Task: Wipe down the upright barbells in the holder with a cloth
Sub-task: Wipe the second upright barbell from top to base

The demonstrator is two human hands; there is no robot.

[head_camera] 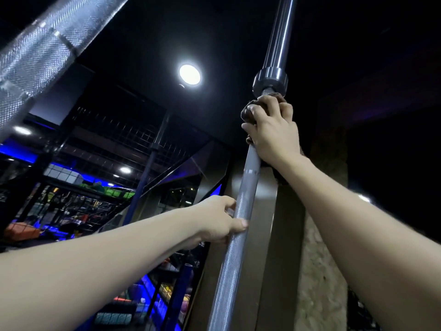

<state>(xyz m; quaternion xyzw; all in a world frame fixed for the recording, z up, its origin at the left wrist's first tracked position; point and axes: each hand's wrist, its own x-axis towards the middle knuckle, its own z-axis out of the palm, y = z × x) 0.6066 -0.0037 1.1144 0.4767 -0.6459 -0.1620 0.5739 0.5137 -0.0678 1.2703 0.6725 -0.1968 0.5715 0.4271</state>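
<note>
Dim gym: cloth [248, 112] (unlabelled) round barbell [241, 216].

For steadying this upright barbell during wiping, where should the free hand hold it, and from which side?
On the knurled shaft of the barbell, below the cloth, coming from the left as the left hand does. The knurling gives grip, and that leaves the right hand free to wipe up to the collar.

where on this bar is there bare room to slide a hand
Bare shaft runs between the left hand low on the barbell and the right hand, which grips the cloth round it. Below the left hand the knurled shaft is also free. Crowded on top: the cloth sits right under the collar.
</note>
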